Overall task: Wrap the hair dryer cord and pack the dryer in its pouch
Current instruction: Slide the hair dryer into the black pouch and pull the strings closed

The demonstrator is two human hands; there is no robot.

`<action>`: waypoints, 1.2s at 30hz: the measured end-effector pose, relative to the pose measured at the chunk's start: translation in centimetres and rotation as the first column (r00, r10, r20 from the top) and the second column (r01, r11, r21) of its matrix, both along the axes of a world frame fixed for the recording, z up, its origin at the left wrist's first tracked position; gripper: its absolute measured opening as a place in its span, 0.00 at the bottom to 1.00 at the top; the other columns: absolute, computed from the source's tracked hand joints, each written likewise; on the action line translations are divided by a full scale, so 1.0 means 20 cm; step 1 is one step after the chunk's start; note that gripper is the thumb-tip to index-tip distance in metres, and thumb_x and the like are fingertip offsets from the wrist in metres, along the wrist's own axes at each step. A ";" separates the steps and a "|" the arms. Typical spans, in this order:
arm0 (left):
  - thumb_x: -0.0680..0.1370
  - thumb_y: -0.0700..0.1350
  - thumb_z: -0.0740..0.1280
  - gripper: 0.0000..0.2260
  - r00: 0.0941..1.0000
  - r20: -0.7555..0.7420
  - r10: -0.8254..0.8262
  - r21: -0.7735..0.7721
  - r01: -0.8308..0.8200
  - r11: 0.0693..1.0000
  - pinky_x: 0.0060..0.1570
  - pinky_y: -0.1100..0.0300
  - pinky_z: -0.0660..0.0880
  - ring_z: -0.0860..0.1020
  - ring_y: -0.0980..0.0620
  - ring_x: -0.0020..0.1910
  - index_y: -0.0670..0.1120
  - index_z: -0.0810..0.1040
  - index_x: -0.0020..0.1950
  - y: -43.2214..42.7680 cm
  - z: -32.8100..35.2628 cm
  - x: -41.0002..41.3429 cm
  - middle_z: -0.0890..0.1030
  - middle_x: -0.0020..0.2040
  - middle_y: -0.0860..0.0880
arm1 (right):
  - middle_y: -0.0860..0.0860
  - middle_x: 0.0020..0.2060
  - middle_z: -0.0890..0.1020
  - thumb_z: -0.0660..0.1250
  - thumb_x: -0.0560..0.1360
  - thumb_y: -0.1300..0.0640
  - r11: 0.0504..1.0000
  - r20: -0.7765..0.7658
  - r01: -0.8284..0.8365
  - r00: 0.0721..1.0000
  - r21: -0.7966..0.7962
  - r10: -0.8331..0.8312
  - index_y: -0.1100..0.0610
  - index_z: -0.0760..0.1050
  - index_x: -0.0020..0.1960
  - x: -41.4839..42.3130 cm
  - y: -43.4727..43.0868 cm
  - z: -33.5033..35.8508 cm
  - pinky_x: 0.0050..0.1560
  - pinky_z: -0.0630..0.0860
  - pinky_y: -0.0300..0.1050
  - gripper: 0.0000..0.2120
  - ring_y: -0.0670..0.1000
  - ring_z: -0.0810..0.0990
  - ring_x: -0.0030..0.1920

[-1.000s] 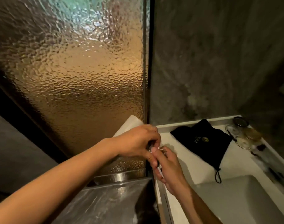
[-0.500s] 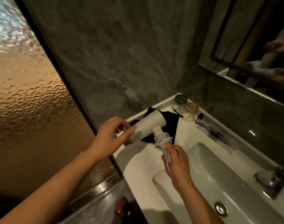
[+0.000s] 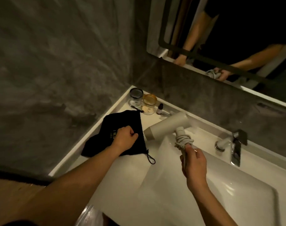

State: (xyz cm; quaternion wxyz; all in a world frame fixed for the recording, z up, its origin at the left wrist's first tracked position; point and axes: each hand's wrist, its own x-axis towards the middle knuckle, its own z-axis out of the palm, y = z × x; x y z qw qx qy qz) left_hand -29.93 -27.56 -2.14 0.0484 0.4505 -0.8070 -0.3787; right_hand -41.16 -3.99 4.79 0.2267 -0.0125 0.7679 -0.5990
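A white hair dryer [image 3: 167, 126] hangs over the basin, its barrel level and its nozzle pointing left. Its pale cord [image 3: 183, 141] is wound in several turns around the handle. My right hand [image 3: 194, 163] grips the lower handle below the coils and holds the dryer up. The black drawstring pouch [image 3: 122, 126] lies flat on the counter's left corner, with a cord loop trailing toward the sink. My left hand [image 3: 125, 140] rests on the pouch, its fingers curled and pinching the fabric.
Two lidded glass jars [image 3: 135, 97] [image 3: 149, 103] and a small dark bottle [image 3: 160, 108] stand at the counter's back corner. A chrome tap [image 3: 233, 147] sits right of the white sink [image 3: 220, 193]. A mirror [image 3: 236, 38] reflects my arms. Grey walls enclose the corner.
My left hand has let go of the dryer barrel and dropped onto the pouch. My right hand has carried the dryer to the right, over the basin. The view has swung right.
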 end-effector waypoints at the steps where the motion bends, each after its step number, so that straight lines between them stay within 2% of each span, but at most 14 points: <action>1: 0.76 0.56 0.68 0.16 0.997 0.065 -0.036 -0.027 0.038 0.999 0.47 0.52 0.77 0.78 0.42 0.52 0.43 0.76 0.53 -0.01 -0.03 -0.07 0.79 0.50 0.44 | 0.61 0.33 0.78 0.66 0.73 0.41 1.000 -0.012 0.021 1.000 0.009 -0.021 0.65 0.73 0.46 -0.02 0.01 0.00 0.33 0.69 0.49 0.25 0.58 0.74 0.33; 4: 0.74 0.66 0.65 0.30 0.944 0.315 -0.101 -0.147 0.153 0.977 0.49 0.50 0.76 0.77 0.40 0.58 0.42 0.73 0.63 0.00 -0.09 -0.21 0.77 0.59 0.41 | 0.58 0.31 0.77 0.67 0.73 0.43 0.996 -0.035 0.088 0.996 0.024 -0.087 0.66 0.73 0.46 -0.06 0.06 -0.01 0.33 0.68 0.49 0.24 0.57 0.73 0.33; 6: 0.72 0.69 0.64 0.35 0.912 0.395 -0.111 -0.140 0.180 0.974 0.50 0.49 0.76 0.76 0.40 0.61 0.42 0.72 0.66 0.02 -0.14 -0.26 0.76 0.62 0.40 | 0.58 0.33 0.78 0.67 0.78 0.49 0.993 -0.052 0.117 0.992 0.028 -0.116 0.66 0.73 0.46 -0.08 0.10 -0.01 0.36 0.69 0.50 0.19 0.57 0.74 0.34; 9: 0.75 0.65 0.61 0.30 0.877 0.466 -0.119 -0.174 0.222 0.959 0.54 0.48 0.75 0.75 0.40 0.61 0.43 0.74 0.64 0.05 -0.21 -0.27 0.76 0.63 0.40 | 0.56 0.30 0.77 0.67 0.79 0.49 0.990 -0.071 0.131 0.989 0.052 -0.127 0.61 0.71 0.42 -0.09 0.15 -0.03 0.34 0.68 0.49 0.15 0.55 0.73 0.32; 12: 0.79 0.56 0.57 0.21 0.888 0.447 -0.112 -0.223 0.232 0.947 0.56 0.46 0.74 0.74 0.40 0.60 0.42 0.75 0.62 0.08 -0.22 -0.24 0.77 0.61 0.40 | 0.55 0.29 0.77 0.67 0.78 0.47 0.990 -0.087 0.126 0.989 0.067 -0.120 0.60 0.71 0.42 -0.07 0.20 -0.05 0.33 0.67 0.48 0.17 0.54 0.72 0.30; 15: 0.81 0.53 0.55 0.17 0.912 0.378 -0.158 -0.150 0.228 0.962 0.56 0.45 0.74 0.75 0.39 0.57 0.42 0.76 0.56 0.09 -0.20 -0.18 0.78 0.57 0.40 | 0.54 0.28 0.76 0.66 0.78 0.46 0.990 -0.079 0.129 0.989 0.065 -0.124 0.59 0.71 0.41 -0.05 0.23 -0.07 0.34 0.67 0.49 0.16 0.54 0.72 0.30; 17: 0.81 0.53 0.56 0.13 0.944 0.280 -0.177 -0.053 0.199 0.979 0.54 0.46 0.74 0.77 0.40 0.50 0.46 0.72 0.44 0.12 -0.18 -0.11 0.79 0.49 0.42 | 0.53 0.27 0.76 0.67 0.77 0.46 0.990 -0.057 0.132 0.990 0.047 -0.130 0.58 0.70 0.40 -0.03 0.24 -0.08 0.35 0.68 0.50 0.16 0.54 0.71 0.30; 19: 0.81 0.53 0.60 0.15 0.980 0.134 -0.146 0.053 0.140 0.989 0.47 0.49 0.73 0.75 0.44 0.40 0.48 0.65 0.36 0.18 -0.15 -0.03 0.75 0.38 0.46 | 0.52 0.26 0.75 0.67 0.75 0.44 0.989 -0.038 0.145 0.989 0.022 -0.144 0.57 0.70 0.39 -0.01 0.25 -0.08 0.35 0.68 0.51 0.17 0.55 0.71 0.30; 21: 0.80 0.50 0.63 0.17 0.994 -0.028 -0.104 0.091 0.106 0.990 0.37 0.53 0.68 0.69 0.47 0.33 0.48 0.63 0.35 0.26 -0.10 0.06 0.69 0.32 0.48 | 0.53 0.28 0.76 0.67 0.75 0.43 0.989 -0.031 0.149 0.988 0.016 -0.149 0.56 0.70 0.40 0.02 0.26 -0.08 0.35 0.69 0.51 0.17 0.55 0.72 0.31; 24: 0.81 0.47 0.63 0.16 0.983 -0.147 -0.108 0.052 0.117 0.992 0.33 0.53 0.64 0.66 0.51 0.31 0.47 0.63 0.35 0.37 -0.03 0.17 0.68 0.32 0.49 | 0.54 0.29 0.76 0.67 0.77 0.45 0.989 -0.047 0.150 0.988 0.008 -0.150 0.57 0.70 0.41 0.06 0.28 -0.07 0.35 0.69 0.50 0.16 0.55 0.73 0.32; 27: 0.81 0.47 0.62 0.13 0.978 -0.190 -0.087 0.016 0.092 0.996 0.33 0.54 0.65 0.68 0.52 0.32 0.46 0.67 0.38 0.46 0.02 0.25 0.70 0.33 0.50 | 0.56 0.32 0.79 0.67 0.73 0.40 0.993 -0.057 0.107 0.993 0.040 -0.104 0.59 0.73 0.43 0.11 0.29 -0.07 0.35 0.70 0.51 0.20 0.54 0.75 0.32; 31: 0.82 0.45 0.62 0.11 0.962 -0.269 -0.039 -0.046 0.027 0.999 0.33 0.61 0.64 0.70 0.57 0.33 0.47 0.69 0.39 0.56 0.05 0.29 0.71 0.35 0.51 | 0.56 0.32 0.78 0.67 0.65 0.37 0.996 0.042 0.077 0.996 0.054 -0.080 0.58 0.73 0.42 0.21 0.33 -0.08 0.33 0.67 0.50 0.24 0.53 0.72 0.31; 36: 0.82 0.43 0.63 0.12 0.935 -0.351 -0.046 -0.112 0.007 0.994 0.34 0.64 0.63 0.68 0.59 0.34 0.49 0.67 0.39 0.65 0.07 0.33 0.69 0.35 0.53 | 0.56 0.31 0.79 0.66 0.66 0.36 0.990 0.067 0.096 0.992 0.102 -0.103 0.61 0.73 0.41 0.39 0.43 -0.15 0.32 0.69 0.49 0.26 0.52 0.73 0.29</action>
